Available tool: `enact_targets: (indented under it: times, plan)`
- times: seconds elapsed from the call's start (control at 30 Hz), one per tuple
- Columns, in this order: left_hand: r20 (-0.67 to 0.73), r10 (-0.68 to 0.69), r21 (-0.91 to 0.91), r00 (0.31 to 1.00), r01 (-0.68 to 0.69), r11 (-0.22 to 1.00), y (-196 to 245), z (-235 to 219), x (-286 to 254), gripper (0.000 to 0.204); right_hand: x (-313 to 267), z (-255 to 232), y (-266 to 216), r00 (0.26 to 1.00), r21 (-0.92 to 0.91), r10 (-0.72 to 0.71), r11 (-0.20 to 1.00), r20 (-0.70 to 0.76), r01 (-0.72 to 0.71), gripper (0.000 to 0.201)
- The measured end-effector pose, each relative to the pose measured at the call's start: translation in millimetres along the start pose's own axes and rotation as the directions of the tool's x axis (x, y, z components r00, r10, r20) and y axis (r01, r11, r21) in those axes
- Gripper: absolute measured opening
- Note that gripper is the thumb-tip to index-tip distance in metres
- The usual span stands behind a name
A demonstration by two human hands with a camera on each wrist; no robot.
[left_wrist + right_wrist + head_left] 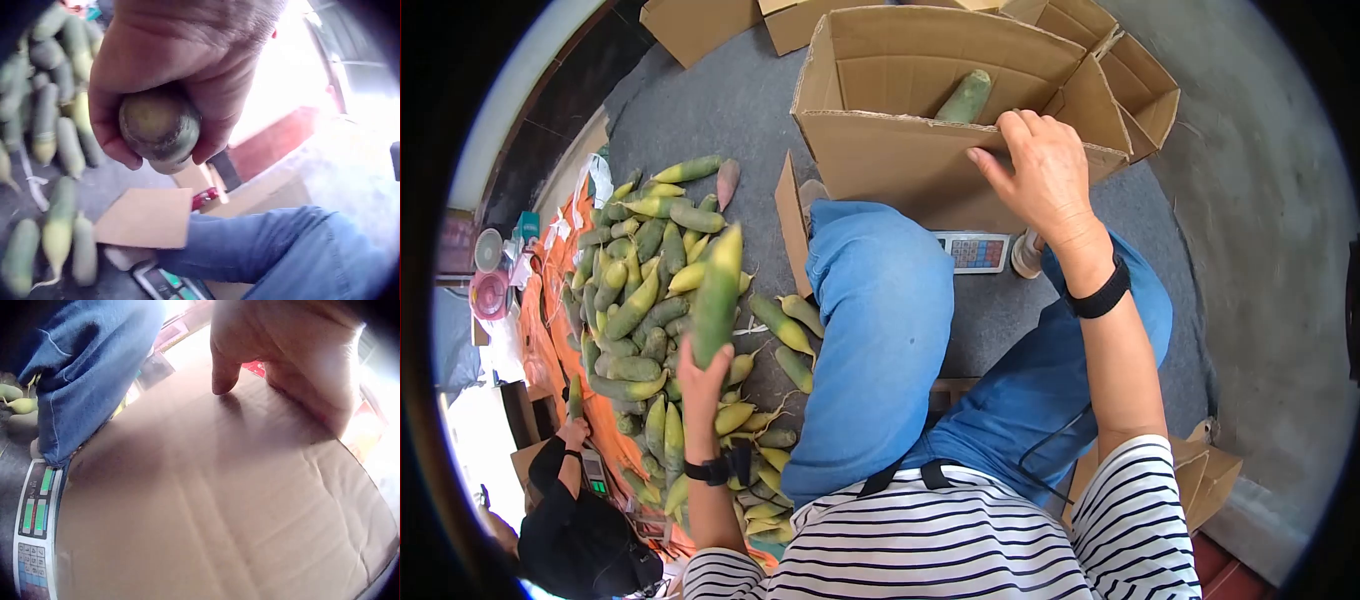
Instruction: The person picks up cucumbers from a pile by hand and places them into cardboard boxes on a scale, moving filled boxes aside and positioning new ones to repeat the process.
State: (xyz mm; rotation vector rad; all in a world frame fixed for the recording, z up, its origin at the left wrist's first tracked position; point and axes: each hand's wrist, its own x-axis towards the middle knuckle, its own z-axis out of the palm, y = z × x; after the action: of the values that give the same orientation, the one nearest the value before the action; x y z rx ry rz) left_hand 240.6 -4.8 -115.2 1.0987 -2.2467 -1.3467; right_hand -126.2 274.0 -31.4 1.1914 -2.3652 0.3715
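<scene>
My left hand (702, 382) grips a long green radish (719, 290), which points up above the pile, blurred in the head view. In the left wrist view, the thumb and fingers wrap around the rounded radish end (159, 128). My right hand (1048, 175) holds the near rim of an open cardboard box (900, 165), fingers over the edge and thumb on the outer face. One green radish (967, 97) shows inside that box, leaning toward the near wall. To the left lies a large heap of green radishes (632, 310) on the floor.
A scale with a keypad (980, 252) sits below the box, between my knees. Other cardboard boxes (700, 25) stand at the back and right. Another person (585, 530) at lower left holds a radish beside an orange sheet (550, 340). A grey wall (1250, 250) borders the right.
</scene>
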Motion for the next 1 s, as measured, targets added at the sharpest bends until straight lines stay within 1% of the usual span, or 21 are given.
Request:
enact_targets:
  times: [0.03, 0.07, 0.1, 0.17, 0.2, 0.23, 0.3, 0.33, 0.4, 0.43, 0.47, 0.53, 0.6, 0.67, 0.7, 0.77, 0.8, 0.83, 0.9, 0.93, 1.0]
  plan:
    - [-0.043, 0.159, 0.188, 0.986, -0.149, 0.971, 41, 0, 10, 0.048, 0, 0, 0, 1.000, 0.010, -0.003, 1.000, 0.011, 0.003, 0.031]
    - [-0.037, 0.253, 0.180, 0.967, -0.242, 0.953, 78, 2, 21, 0.053, 0, -1, 0, 1.000, 0.010, -0.007, 1.000, 0.004, 0.007, 0.031]
    - [-0.073, 0.377, 0.233, 0.924, -0.351, 0.907, 112, 8, 31, 0.058, 0, -1, 0, 1.000, 0.012, -0.007, 1.000, 0.001, 0.007, 0.030]
    - [-0.053, 0.610, 0.293, 0.791, -0.571, 0.767, 177, 28, 53, 0.060, -1, 0, 1, 1.000, 0.008, -0.018, 1.000, -0.003, 0.018, 0.030]
    - [-0.035, 0.746, 0.329, 0.665, -0.698, 0.636, 207, 43, 64, 0.060, -2, 0, 2, 1.000, -0.001, -0.017, 1.000, -0.006, 0.017, 0.030]
    - [0.003, 0.793, 0.308, 0.609, -0.755, 0.578, 233, 58, 74, 0.058, -2, -1, 2, 1.000, 0.012, -0.020, 1.000, -0.002, 0.020, 0.030]
    - [0.098, 0.836, 0.227, 0.541, -0.830, 0.510, 260, 89, 100, 0.057, -3, 1, 3, 1.000, 0.014, -0.021, 1.000, -0.014, 0.021, 0.028]
    - [0.104, 0.840, 0.220, 0.533, -0.836, 0.503, 265, 101, 114, 0.057, -3, 0, 4, 1.000, 0.007, -0.011, 1.000, -0.016, 0.011, 0.028]
    - [0.297, 0.815, 0.178, 0.497, -0.867, 0.464, 262, 128, 131, 0.053, -5, 0, 5, 1.000, 0.048, -0.005, 0.999, -0.025, 0.007, 0.027]
    - [0.348, 0.783, 0.259, 0.515, -0.856, 0.448, 258, 132, 131, 0.044, -5, -1, 5, 1.000, 0.057, 0.003, 0.998, 0.002, -0.003, 0.025]
    - [0.359, 0.783, 0.254, 0.507, -0.861, 0.441, 251, 131, 129, 0.044, -6, -2, 5, 1.000, 0.056, 0.017, 0.998, 0.000, -0.017, 0.025]
    - [0.198, 0.832, 0.365, 0.518, -0.827, 0.427, 231, 123, 118, 0.035, -7, -3, 6, 1.000, 0.080, -0.001, 0.997, -0.019, 0.002, 0.026]
    - [0.188, 0.820, 0.350, 0.540, -0.817, 0.458, 205, 109, 88, 0.030, -9, -1, 7, 1.000, 0.088, 0.014, 0.996, 0.006, -0.014, 0.025]
    - [0.318, 0.694, 0.330, 0.646, -0.762, 0.557, 169, 95, 51, 0.028, -7, 4, 9, 0.997, 0.077, -0.010, 0.997, -0.083, 0.017, 0.024]
    - [0.369, 0.584, 0.276, 0.723, -0.685, 0.674, 154, 90, 32, 0.027, -7, 4, 8, 0.996, 0.081, -0.008, 0.997, -0.084, 0.015, 0.024]
    - [0.455, 0.354, 0.210, 0.817, -0.484, 0.849, 134, 79, -2, 0.028, -7, 3, 6, 1.000, 0.076, 0.011, 0.997, -0.014, -0.010, 0.023]
    - [0.487, 0.236, 0.199, 0.841, -0.370, 0.907, 128, 73, -15, 0.030, -7, 2, 6, 1.000, 0.077, 0.017, 0.997, -0.005, -0.017, 0.023]
    - [0.496, 0.227, 0.200, 0.838, -0.364, 0.910, 126, 69, -27, 0.030, -7, 2, 7, 0.999, 0.098, 0.009, 0.995, -0.032, -0.006, 0.023]
    - [0.535, 0.014, 0.097, 0.845, -0.078, 0.992, 123, 61, -49, 0.048, -8, 2, 9, 0.997, 0.113, 0.010, 0.994, -0.071, -0.002, 0.024]
    - [0.544, 0.005, 0.104, 0.839, -0.074, 0.992, 119, 60, -58, 0.048, -7, 4, 12, 0.998, 0.116, 0.021, 0.993, -0.061, -0.014, 0.024]
    - [0.546, 0.163, 0.163, 0.822, -0.295, 0.942, 115, 62, -71, 0.069, -2, 4, 15, 0.980, 0.149, 0.049, 0.989, -0.193, -0.021, 0.026]
